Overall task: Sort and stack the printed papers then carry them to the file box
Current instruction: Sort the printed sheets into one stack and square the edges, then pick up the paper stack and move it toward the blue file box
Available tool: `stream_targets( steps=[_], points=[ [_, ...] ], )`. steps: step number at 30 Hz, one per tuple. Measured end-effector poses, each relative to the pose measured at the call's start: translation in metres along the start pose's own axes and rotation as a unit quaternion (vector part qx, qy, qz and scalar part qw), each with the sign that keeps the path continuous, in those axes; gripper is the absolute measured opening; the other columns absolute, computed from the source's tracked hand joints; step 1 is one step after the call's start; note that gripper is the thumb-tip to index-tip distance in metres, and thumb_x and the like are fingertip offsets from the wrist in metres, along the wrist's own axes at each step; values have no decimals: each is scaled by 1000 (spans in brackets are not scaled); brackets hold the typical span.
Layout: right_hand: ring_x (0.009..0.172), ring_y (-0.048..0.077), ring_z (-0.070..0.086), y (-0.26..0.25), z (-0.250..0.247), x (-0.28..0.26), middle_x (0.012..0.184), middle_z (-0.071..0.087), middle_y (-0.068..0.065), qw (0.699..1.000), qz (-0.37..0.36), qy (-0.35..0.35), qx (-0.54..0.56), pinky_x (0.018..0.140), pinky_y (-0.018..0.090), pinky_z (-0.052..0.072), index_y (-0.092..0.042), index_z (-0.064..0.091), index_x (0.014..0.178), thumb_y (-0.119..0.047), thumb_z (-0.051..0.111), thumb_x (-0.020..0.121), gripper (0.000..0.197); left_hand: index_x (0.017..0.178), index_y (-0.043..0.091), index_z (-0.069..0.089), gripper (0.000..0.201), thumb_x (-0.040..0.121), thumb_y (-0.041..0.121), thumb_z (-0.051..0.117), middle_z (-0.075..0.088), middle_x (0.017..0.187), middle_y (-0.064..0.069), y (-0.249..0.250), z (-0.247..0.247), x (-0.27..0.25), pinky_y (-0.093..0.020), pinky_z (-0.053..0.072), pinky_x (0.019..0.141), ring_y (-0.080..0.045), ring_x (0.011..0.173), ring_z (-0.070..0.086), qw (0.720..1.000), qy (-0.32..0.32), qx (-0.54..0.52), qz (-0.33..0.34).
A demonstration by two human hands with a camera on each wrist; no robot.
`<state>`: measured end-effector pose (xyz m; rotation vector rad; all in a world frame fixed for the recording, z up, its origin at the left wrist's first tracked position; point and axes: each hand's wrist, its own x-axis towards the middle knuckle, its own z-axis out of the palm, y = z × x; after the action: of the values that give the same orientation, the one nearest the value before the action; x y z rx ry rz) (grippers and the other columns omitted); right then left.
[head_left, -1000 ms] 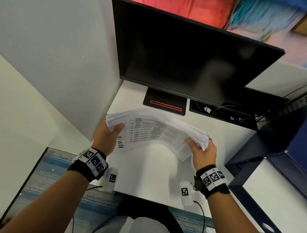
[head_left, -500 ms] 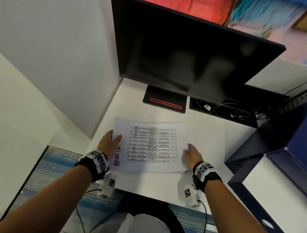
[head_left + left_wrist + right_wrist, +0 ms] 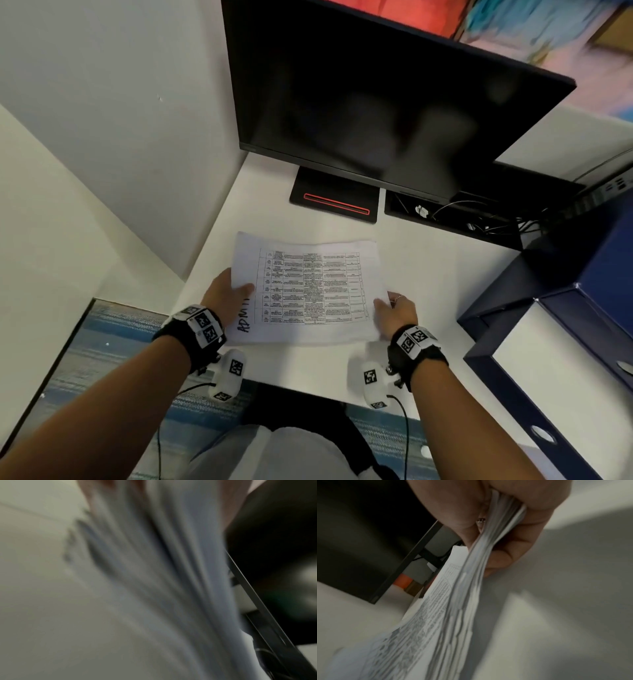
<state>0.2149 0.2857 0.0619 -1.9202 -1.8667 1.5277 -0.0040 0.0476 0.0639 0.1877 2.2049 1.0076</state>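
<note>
A stack of printed papers [image 3: 308, 291], a table on its top sheet and "ADMIN" handwritten at its left end, lies over the white desk [image 3: 308, 363]. My left hand [image 3: 227, 296] grips its left edge, thumb on top. My right hand [image 3: 394, 310] pinches its right edge, thumb above and fingers below, as the right wrist view shows on the paper stack [image 3: 471, 588] with the right hand [image 3: 488, 524]. The left wrist view is blurred; the sheets' edges [image 3: 171, 574] fill it. The dark blue file box [image 3: 555, 359] stands open to the right of the desk.
A black monitor [image 3: 376, 102] on a stand with a red stripe [image 3: 335, 204] stands at the back of the desk. A cable tray [image 3: 455, 219] lies behind to the right. A white partition wall [image 3: 120, 120] bounds the left. Blue carpet [image 3: 102, 342] shows below.
One second ago both hands held the stack raised and bowed above the desk. It came down flat toward the desk, and my hands have stayed at its two ends.
</note>
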Motion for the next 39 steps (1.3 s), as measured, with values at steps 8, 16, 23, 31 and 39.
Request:
stream_targets(
  steps=[8,16,23,31,39],
  points=[
    [96,32,70,-20,24,-48,116,70,20,870,85,-29,486,70,40,60,-2,59,121,-20,69,91,37,121,18,61,27,95,11,57,72,111,2,14,0,-23,-40,55,86,-20,99,69,957,48,-268,100],
    [103,22,69,-72,-7,-69,116,70,2,916,-124,93,370,91,46,57,-15,55,124,-23,60,95,30,125,26,58,42,89,5,66,66,127,-11,34,-25,-10,-45,58,76,-33,109,66,918,-91,-384,42],
    [115,24,62,-77,-21,-54,123,65,1,958,-177,83,212,103,38,47,-17,55,125,-26,57,97,30,116,38,64,30,88,47,67,68,119,0,76,-18,-14,-39,45,97,-21,107,62,960,-232,-101,116],
    [122,27,53,-16,36,-56,142,51,13,995,-57,-18,86,99,25,37,-7,34,143,-23,41,104,43,142,7,39,47,102,30,47,57,124,-6,56,35,-25,-32,48,84,-25,107,59,981,-152,81,94],
    [133,20,45,-21,9,-75,139,47,2,985,-100,24,136,109,23,28,-7,25,151,-26,45,103,56,122,16,52,29,98,31,56,65,114,5,49,26,-20,-23,50,80,-5,98,62,979,-136,31,150]
  ],
)
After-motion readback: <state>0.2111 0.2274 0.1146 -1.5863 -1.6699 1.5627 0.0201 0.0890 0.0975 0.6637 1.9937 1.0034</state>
